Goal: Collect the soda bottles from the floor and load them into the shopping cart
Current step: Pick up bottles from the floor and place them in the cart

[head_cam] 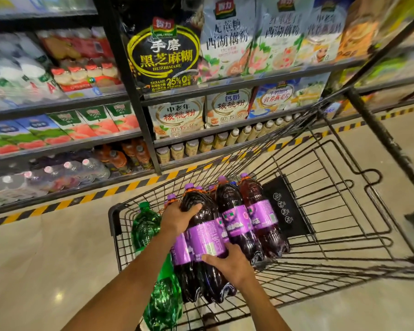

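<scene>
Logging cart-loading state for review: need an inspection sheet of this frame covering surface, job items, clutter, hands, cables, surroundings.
Surface: glossy beige floor; no bottles seen lying on it.
Job's things: wire shopping cart holds purple soda bottles side by side, with green bottles at its left side.
Clutter: black placard against the cart's inner wall.
Hands: left hand grips the upper part of the held purple bottle; right hand holds it at the label.
Cables: nothing seen.
Surroundings: stocked shelves; yellow-black striped tape along their base.
</scene>
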Action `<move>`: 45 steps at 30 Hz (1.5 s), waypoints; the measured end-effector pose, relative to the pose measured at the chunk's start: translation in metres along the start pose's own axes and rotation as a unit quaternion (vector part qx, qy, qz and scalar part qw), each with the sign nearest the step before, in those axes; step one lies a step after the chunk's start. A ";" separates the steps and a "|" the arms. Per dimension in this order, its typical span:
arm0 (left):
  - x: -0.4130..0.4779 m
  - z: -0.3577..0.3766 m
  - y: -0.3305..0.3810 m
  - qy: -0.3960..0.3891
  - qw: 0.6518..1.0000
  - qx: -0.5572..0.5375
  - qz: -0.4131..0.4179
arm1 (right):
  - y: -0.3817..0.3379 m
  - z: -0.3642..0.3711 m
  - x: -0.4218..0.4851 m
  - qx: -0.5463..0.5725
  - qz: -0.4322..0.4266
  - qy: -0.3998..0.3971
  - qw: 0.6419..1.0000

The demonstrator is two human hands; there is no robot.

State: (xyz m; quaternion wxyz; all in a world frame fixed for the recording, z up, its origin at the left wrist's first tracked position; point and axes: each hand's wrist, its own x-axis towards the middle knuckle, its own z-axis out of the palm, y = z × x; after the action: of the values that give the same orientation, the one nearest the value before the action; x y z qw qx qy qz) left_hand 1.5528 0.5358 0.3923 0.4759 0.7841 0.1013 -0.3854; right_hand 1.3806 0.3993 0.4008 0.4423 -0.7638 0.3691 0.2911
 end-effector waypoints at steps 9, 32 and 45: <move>-0.051 -0.056 0.022 -0.037 0.966 0.239 0.096 | -0.036 -0.024 -0.038 -0.134 -0.056 0.031 0.989; -0.411 -0.201 0.020 0.412 0.788 0.437 -0.135 | -0.337 0.012 -0.223 -0.651 -0.578 -0.063 0.488; -0.678 -0.044 -0.109 0.538 0.711 0.264 -0.368 | -0.209 0.134 -0.440 -0.647 -0.710 -0.162 0.227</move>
State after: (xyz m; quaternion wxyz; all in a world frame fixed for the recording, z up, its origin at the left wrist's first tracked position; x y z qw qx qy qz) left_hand 1.0552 0.7704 0.8055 -0.0653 0.8531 0.5149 -0.0539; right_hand 1.2910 0.7240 0.7772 -0.1277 -0.6745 -0.7181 0.1145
